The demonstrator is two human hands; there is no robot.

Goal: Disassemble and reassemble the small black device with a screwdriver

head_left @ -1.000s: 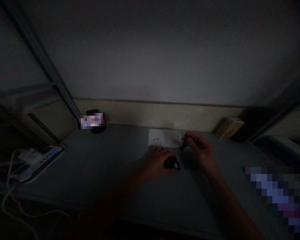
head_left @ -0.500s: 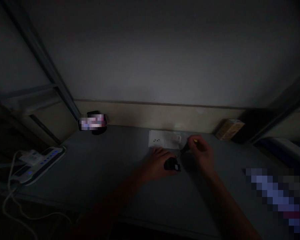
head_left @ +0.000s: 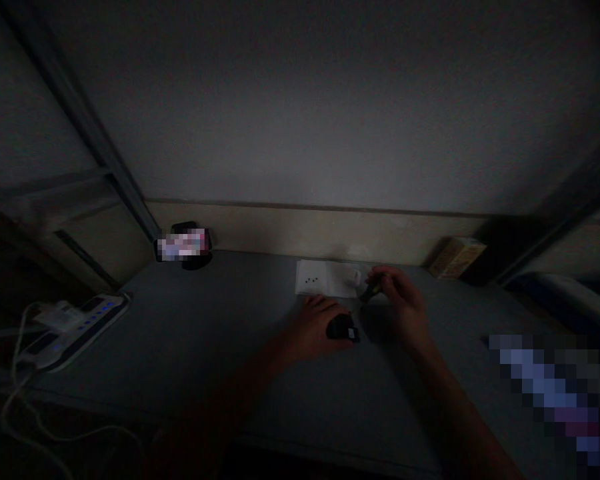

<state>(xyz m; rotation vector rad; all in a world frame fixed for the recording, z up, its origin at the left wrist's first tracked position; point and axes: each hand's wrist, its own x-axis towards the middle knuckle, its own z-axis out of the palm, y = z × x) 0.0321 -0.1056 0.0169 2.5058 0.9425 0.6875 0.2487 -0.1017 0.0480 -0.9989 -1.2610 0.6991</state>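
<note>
My left hand (head_left: 317,330) rests on the grey table, its fingers wrapped round a small black device (head_left: 341,328) with a white label on one edge. Just to the right, my right hand (head_left: 397,297) grips a screwdriver (head_left: 372,288) by its dark handle with a yellow part. The screwdriver slants down and left toward the device; in the dim light I cannot tell whether its tip touches it. Behind the left hand lies an open white booklet (head_left: 336,279), with several tiny dark pieces, apparently screws (head_left: 311,281), on its left page and a small whitish object (head_left: 353,275) on its right.
A phone (head_left: 183,245) leans on a stand at the back left. On the left edge sits a white power strip (head_left: 87,330) with plugged-in adapter and hanging cables (head_left: 17,393). A small carton (head_left: 457,258) stands at the back right, against the wall (head_left: 320,133). Something blurred (head_left: 545,390) lies at right.
My right hand has shifted slightly up and left, and its grip on the screwdriver has turned, showing more of the handle. My left hand and the black device stay nearly in place.
</note>
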